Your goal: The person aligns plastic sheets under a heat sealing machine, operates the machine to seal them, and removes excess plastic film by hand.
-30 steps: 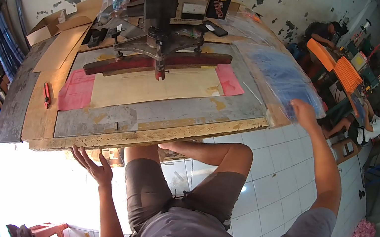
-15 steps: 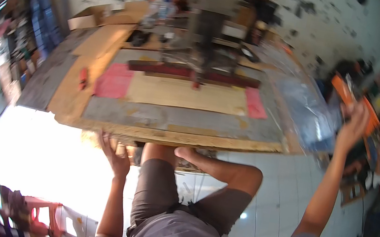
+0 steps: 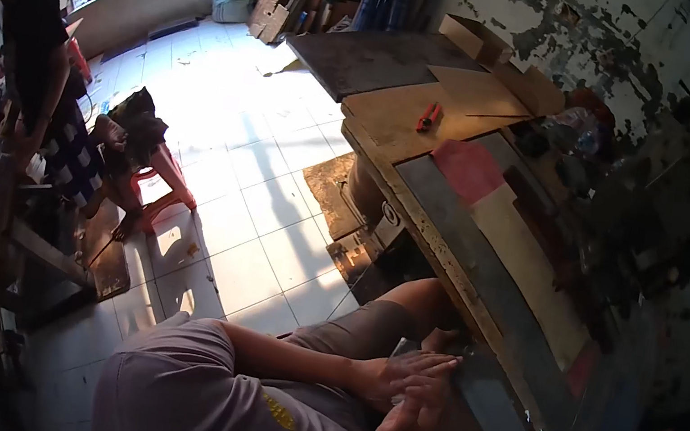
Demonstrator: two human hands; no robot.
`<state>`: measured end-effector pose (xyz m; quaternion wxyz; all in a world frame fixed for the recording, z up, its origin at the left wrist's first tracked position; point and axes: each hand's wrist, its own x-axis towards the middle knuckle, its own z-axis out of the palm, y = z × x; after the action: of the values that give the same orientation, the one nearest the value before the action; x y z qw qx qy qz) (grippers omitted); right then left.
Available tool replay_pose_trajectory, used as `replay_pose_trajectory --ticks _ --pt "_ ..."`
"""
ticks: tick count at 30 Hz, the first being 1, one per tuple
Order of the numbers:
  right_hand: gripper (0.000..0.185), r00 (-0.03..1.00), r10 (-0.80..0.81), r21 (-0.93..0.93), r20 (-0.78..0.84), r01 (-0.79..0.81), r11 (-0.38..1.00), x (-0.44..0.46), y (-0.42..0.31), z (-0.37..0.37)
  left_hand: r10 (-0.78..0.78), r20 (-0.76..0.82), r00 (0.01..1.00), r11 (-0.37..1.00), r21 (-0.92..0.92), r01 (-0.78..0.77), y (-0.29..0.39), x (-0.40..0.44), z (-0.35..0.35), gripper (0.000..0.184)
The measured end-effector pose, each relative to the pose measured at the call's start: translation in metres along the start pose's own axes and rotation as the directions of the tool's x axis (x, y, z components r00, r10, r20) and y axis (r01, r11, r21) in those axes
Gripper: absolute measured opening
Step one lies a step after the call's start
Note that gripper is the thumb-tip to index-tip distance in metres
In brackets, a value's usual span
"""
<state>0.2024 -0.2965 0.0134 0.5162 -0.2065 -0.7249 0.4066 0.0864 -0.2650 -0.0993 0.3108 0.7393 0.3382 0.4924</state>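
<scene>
Over my lap, beside the table's front edge, my left hand (image 3: 387, 380) and my right hand (image 3: 412, 417) meet, overlapping. The fingers of both look bent and pressed together. A small pale thing (image 3: 403, 348) shows by my left hand; dim light and overlap hide what it is and how it is held. On the worktable (image 3: 435, 222) a pink sheet (image 3: 467, 170) adjoins a long cream sheet (image 3: 528, 269), with the dark press (image 3: 640, 196) above them. The red cutter (image 3: 429, 117) lies on the brown board, away from both hands.
At the left stands a person (image 3: 33, 63) in dark clothes, near a low wooden bench (image 3: 52, 250) and a red stool (image 3: 151, 183). An open cardboard box (image 3: 475, 40) sits at the table's back. Below the table edge are wooden pieces (image 3: 352, 253). Tiled floor (image 3: 253, 191) lies between.
The view has swung to the left, bringing in the windows and the standing person. My right hand has come from far right to my left hand, which has left the table's front edge.
</scene>
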Motion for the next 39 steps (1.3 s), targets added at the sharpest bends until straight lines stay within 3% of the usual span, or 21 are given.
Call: replay_pose_trajectory --ticks 3,6,10,11,12,15,16,18,19,23,29,32,33,36,39 --pt "0.013 0.983 -0.097 0.107 0.157 0.081 0.991 0.0 -0.008 -0.003 0.093 -0.09 0.992 0.995 0.042 -0.089 -0.01 -0.007 -0.008 0.101" --pt "0.007 0.998 -0.056 0.275 0.004 0.053 0.96 0.011 -0.026 -0.011 -0.071 0.028 0.997 0.982 0.178 0.065 0.019 -0.005 -0.03 0.113" --pt "0.017 0.91 -0.057 0.291 -0.41 0.19 0.938 0.003 0.001 -0.063 -0.197 0.024 0.98 0.973 0.125 0.193 0.014 -0.016 -0.027 0.084" --pt "0.019 0.856 -0.022 0.246 -0.517 0.173 0.954 0.003 0.004 -0.07 -0.09 -0.062 0.994 0.989 0.116 0.096 0.01 -0.016 -0.022 0.065" --pt "0.021 0.789 0.008 0.204 -0.615 0.15 0.967 0.005 0.004 -0.074 -0.099 -0.056 0.994 0.99 0.096 0.104 0.0 -0.019 -0.015 0.06" --pt "0.027 0.726 -0.013 0.208 -0.687 0.215 0.954 0.009 0.005 -0.087 -0.144 -0.04 0.989 0.988 0.057 0.146 -0.025 -0.022 -0.007 0.047" --pt "0.039 0.897 -0.302 0.259 -0.323 0.391 0.883 0.021 0.007 -0.108 -0.172 -0.03 0.985 0.984 0.05 0.173 -0.026 -0.019 -0.008 0.044" --pt "0.038 0.767 -0.18 0.248 -0.616 0.405 0.88 0.018 -0.004 -0.092 -0.213 -0.031 0.977 0.976 0.042 0.214 -0.026 -0.014 -0.012 0.041" --pt "0.025 0.714 -0.202 0.175 -0.671 0.417 0.892 0.024 -0.009 -0.09 -0.226 -0.044 0.973 0.973 0.04 0.228 -0.025 -0.011 -0.013 0.041" --pt "0.018 0.552 -0.286 -0.007 -0.783 0.452 0.892 0.032 -0.003 -0.099 -0.346 0.015 0.938 0.937 0.059 0.345 -0.05 -0.014 -0.009 0.039" --pt "0.015 0.581 -0.316 -0.02 -0.75 0.458 0.889 0.032 0.004 -0.113 -0.394 -0.086 0.915 0.909 0.11 0.402 -0.08 -0.034 0.002 0.035" --pt "0.015 0.527 -0.324 -0.096 -0.786 0.414 0.905 0.032 -0.001 -0.115 -0.454 -0.074 0.888 0.879 0.123 0.46 -0.096 -0.042 0.009 0.035" --pt "0.017 0.567 -0.306 -0.1 -0.765 0.365 0.926 0.034 -0.011 -0.112 -0.495 -0.063 0.866 0.859 0.112 0.499 -0.092 -0.039 0.006 0.035" --pt "0.018 0.441 -0.33 -0.154 -0.834 0.389 0.908 0.037 -0.018 -0.119 -0.592 -0.041 0.805 0.8 0.088 0.593 -0.082 -0.03 0.0 0.035" --pt "0.019 0.455 -0.32 -0.134 -0.831 0.394 0.909 0.049 -0.026 -0.117 -0.615 -0.057 0.786 0.782 0.077 0.618 -0.079 -0.027 -0.002 0.034"
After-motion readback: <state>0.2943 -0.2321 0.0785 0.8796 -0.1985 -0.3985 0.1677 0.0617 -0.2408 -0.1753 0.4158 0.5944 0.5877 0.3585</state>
